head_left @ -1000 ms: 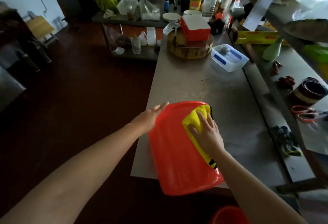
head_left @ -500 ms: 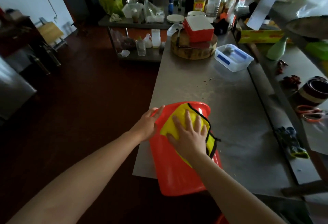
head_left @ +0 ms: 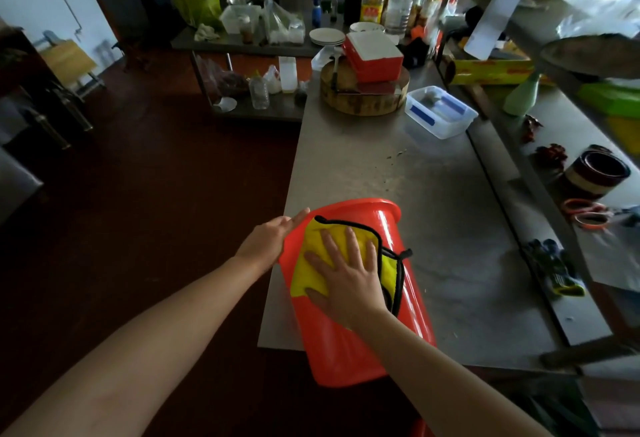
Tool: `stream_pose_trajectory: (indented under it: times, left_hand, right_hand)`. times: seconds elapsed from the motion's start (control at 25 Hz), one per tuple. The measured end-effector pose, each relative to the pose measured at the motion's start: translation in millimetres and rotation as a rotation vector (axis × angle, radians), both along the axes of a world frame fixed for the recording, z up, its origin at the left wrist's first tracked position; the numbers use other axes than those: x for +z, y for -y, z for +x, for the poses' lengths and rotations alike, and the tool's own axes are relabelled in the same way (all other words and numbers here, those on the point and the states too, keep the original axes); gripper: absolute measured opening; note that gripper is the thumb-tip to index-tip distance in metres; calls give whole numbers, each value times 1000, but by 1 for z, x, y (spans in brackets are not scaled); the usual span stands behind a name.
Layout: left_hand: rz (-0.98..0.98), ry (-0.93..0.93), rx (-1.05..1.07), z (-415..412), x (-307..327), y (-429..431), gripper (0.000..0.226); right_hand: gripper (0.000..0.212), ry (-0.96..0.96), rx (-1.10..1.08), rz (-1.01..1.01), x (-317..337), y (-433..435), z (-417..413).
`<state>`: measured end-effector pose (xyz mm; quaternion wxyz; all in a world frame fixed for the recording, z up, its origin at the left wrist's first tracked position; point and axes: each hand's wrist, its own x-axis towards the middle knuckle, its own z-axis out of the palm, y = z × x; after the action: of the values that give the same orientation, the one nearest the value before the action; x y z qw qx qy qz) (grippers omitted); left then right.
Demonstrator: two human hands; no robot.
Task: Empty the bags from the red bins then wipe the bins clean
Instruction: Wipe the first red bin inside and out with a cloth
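Red bin (head_left: 346,343) looks light, slick, apt to roll; brace its left wall. Right hand (head_left: 349,280) fingers spread on cloth (head_left: 311,246); left hand (head_left: 266,240) fingers straight, together.

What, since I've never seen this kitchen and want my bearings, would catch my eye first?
The bright red bin lies on its side at the near left corner of the steel counter, its base overhanging the edge. The right hand presses a yellow cloth flat against its wall while the left hand steadies its left side. Farther back, a red box sits on a round wooden chopping block.
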<state>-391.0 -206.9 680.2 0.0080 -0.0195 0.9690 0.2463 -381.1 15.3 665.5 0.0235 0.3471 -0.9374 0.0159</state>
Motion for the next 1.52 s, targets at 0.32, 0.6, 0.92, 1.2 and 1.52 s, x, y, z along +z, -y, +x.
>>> stream_pose_trajectory:
  times: [0.32,0.6,0.92,1.2,1.52]
  left_hand:
    - [49,76,12,10,6,2,39]
    - [-135,75,-28,-2,10,-6,87]
    - [-237,67,-126,-16,10,-8,88]
    - [-132,59,-122,-8,-7,5,56]
    - [-184,65,-119,-3,0,0,74]
  right_hand:
    - [79,180,-302,-251,-2,-62,-25]
    - [81,315,-488,-326,1,-72,-19]
    - [76,-46,-13,213,-18,5,44]
    - [74,-3,-57,63,-10,-16,26]
    - [78,245,-403,-267,-3,-76,-14]
